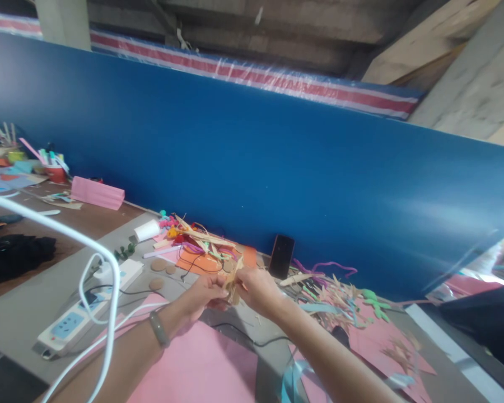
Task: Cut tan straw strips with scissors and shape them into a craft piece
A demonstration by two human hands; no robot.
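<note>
My left hand [208,292], with a grey band on its wrist, pinches a small bundle of tan, husk-like strips [234,285]. Close against it, my right hand [254,285] grips the upper right side of the same bundle. The strips fan upward and downward between my fingers; their exact material is hard to make out. Below the hands lies a large pink sheet [205,364] on the grey table. Round brown discs [158,265] rest to the left of my left hand.
A white power strip [88,310] with thick white cables stands at left. A dark phone [281,256] leans on the blue partition [252,157]. Heaps of dried strips [331,296] and an orange sheet [193,261] lie around. A red pen cup [56,173] is far left.
</note>
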